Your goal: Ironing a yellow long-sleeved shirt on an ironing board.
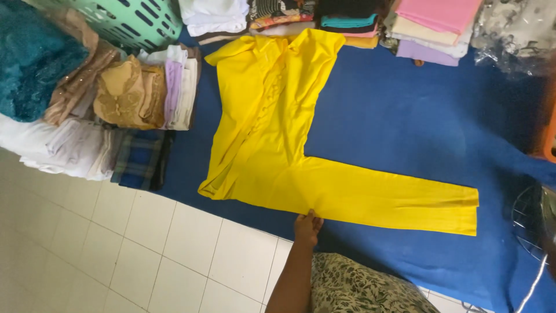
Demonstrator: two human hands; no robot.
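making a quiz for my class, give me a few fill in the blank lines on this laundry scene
1. The garment spread flat is coloured ____.
2. It lies on a cloth coloured ____.
3. The hand touches the garment's ____ edge, as seen in the picture.
4. The basket at the top left is coloured ____.

Missing words: yellow; blue; lower; green

One head-worn camera looks steeply down, fairly near, over a blue mat [405, 116] and tiled floor [116, 249]
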